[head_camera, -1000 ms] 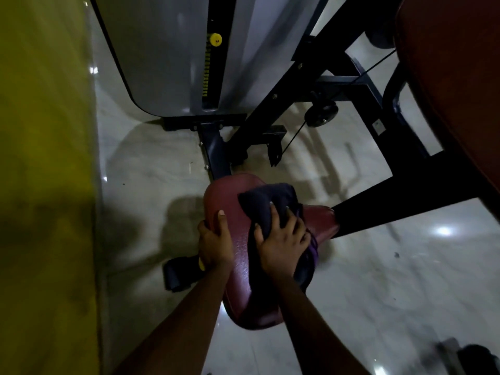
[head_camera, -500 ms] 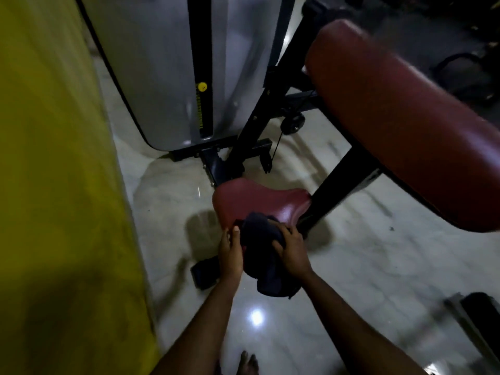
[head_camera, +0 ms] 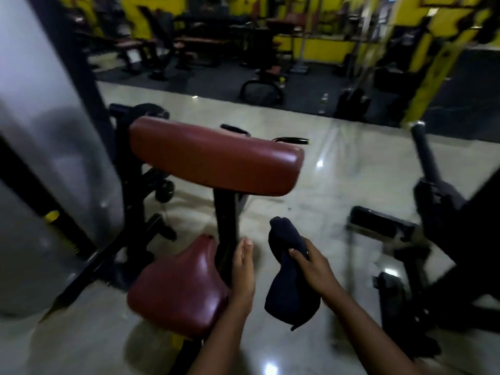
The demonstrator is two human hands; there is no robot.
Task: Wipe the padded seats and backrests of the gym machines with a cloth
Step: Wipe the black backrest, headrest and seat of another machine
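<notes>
A low maroon padded seat (head_camera: 178, 288) stands in front of me on a black post. Above and behind it sits a larger maroon arm pad (head_camera: 213, 158). My left hand (head_camera: 243, 272) rests with straight fingers along the seat's right edge, beside the post. My right hand (head_camera: 313, 266) holds a dark navy cloth (head_camera: 289, 282) in the air to the right of the seat, clear of the padding. The cloth hangs down bunched below the hand.
A grey weight-stack shroud (head_camera: 48, 163) with a yellow pin (head_camera: 52, 215) fills the left. A black machine frame (head_camera: 433, 239) stands at the right. Glossy marble floor (head_camera: 324, 185) lies between them. Further benches and yellow walls are at the back.
My view has lifted from the floor toward the room. My right hand has taken the cloth off the seat and moved it right. My left hand has shifted to the seat's right edge.
</notes>
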